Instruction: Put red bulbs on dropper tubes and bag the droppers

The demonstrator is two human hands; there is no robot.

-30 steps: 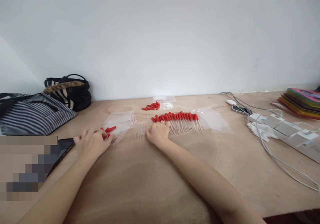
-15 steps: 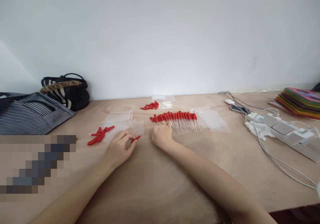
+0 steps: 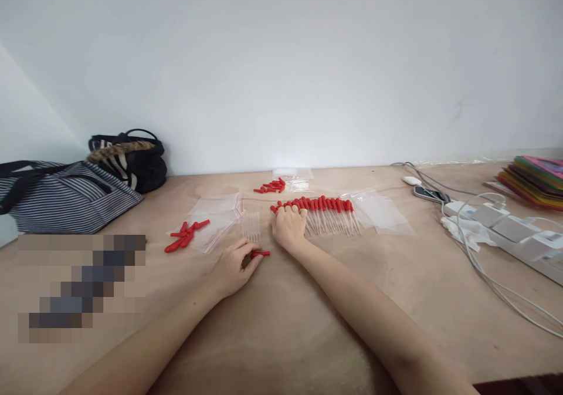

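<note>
Red bulb point(image 3: 263, 253): in the left hand point(image 3: 234, 267), close to the tabletop point(image 3: 272, 330), just nearer the person than the clear tubes point(image 3: 251, 226); one end sticks out to the right.
Left grip: thumb and fingers pinching the red bulb.
Right grip: the right hand point(image 3: 289, 229) lies knuckles up, fingers curled at the left end of the dropper row point(image 3: 329, 206); whether they pinch anything, I cannot tell.
Dropper row: red tops at the far side, clear stems pointing toward the person, packed side by side.
Clear tubes: lined up between the left plastic bags point(image 3: 213, 210) and the right hand.
Loose bulbs point(image 3: 187, 236): a small red cluster left of the left hand, beside the left plastic bags.
Far pile point(image 3: 270, 185): more red bulbs near the wall point(image 3: 281, 78), with wrapped tubes point(image 3: 299, 185) just right of them.
Right plastic bags point(image 3: 385, 213): flat, beside the dropper row.
Right side: phone point(image 3: 428, 193), power strip point(image 3: 528, 242) and a coloured stack point(image 3: 530, 181).
Left side: striped bag point(image 3: 70, 198) against a black bag point(image 3: 149, 163).
</note>
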